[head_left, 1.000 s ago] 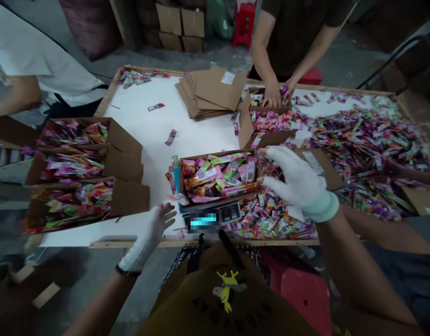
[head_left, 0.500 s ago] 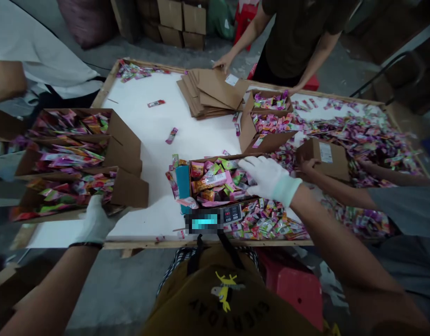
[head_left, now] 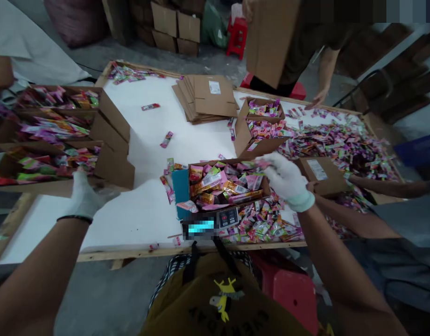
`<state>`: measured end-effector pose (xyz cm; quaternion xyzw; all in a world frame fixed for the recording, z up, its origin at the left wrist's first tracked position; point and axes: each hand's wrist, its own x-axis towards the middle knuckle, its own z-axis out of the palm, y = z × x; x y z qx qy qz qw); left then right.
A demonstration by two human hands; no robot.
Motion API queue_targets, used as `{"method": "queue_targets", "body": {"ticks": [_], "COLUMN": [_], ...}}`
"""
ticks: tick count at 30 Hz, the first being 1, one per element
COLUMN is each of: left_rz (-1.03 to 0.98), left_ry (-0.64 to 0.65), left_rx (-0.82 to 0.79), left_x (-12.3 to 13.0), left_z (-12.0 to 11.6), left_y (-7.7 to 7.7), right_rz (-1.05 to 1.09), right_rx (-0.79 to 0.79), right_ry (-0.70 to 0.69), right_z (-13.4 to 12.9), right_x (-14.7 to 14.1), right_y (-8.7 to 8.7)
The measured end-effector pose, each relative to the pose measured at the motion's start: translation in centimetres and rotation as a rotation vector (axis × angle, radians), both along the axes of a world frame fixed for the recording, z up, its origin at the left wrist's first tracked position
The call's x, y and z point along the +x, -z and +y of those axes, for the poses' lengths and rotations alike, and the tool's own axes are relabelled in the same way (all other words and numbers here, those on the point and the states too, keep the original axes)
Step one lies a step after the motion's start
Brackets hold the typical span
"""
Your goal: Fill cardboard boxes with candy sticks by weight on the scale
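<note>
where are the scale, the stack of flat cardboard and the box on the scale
scale (head_left: 229, 217): head view, on its button panel
stack of flat cardboard (head_left: 209, 100): head view, top sheet
box on the scale (head_left: 181, 186): head view, blue left wall

A white table (head_left: 144, 140) carries filled boxes (head_left: 60, 140), flat cardboard (head_left: 204, 100), a scale (head_left: 215, 221) and loose packets (head_left: 341, 140)

A packing workshop or small warehouse; a large white counter (head_left: 144, 140) with a raw wooden rim carries loose heaps of bright snack sachets (head_left: 341, 140) along its right edge; open cardboard boxes (head_left: 60, 135) brimming with the same sachets line its left edge; flat unfolded cartons (head_left: 207, 98) lie stacked near its far edge; a small scale (head_left: 215, 221) sits at the near edge; stacked boxes (head_left: 176, 25) and a red stool (head_left: 237, 32) stand on the bare concrete floor beyond; several people work around it.
</note>
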<state>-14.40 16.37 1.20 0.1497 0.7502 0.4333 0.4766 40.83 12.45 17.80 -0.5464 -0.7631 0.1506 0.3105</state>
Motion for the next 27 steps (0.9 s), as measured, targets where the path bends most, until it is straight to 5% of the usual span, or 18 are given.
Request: {"method": "queue_targets", "body": {"ticks": [7,10,12,19,24,27], "left_rz": [-0.277,-0.255,-0.221,-0.065,0.063,0.175], "left_ry": [0.154,0.147,0.168,0.295,0.449,0.656], "left_rx": [-0.241,-0.266,-0.223,0.072,0.251,0.22], "left_x": [7.1,9.1,9.7,11.4,16.0,19.3], "left_z": [-11.0,-14.1,-14.5,-9.4,-6.1,-4.7], "left_y": [4.9,6.0,5.3,-2.0,-9.1,-11.7], "right_rz": [-0.031,-0.164,-0.179,-0.188,-0.312,-0.292], "right_rx": [0.037,-0.079,-0.139,-0.11,-0.138,-0.136], "right_ry": [0.385,0.397,0.369,0.12,-0.001,-0.008], "right_z": [-4.4,-5.3,-5.3,-2.0,0.2,0.6], "right_x": [7.3,10.8,12.0,7.1,3.3,3.2], "right_y": [-3.3,-2.3,-0.9,1.5,2.9,3.5]}}
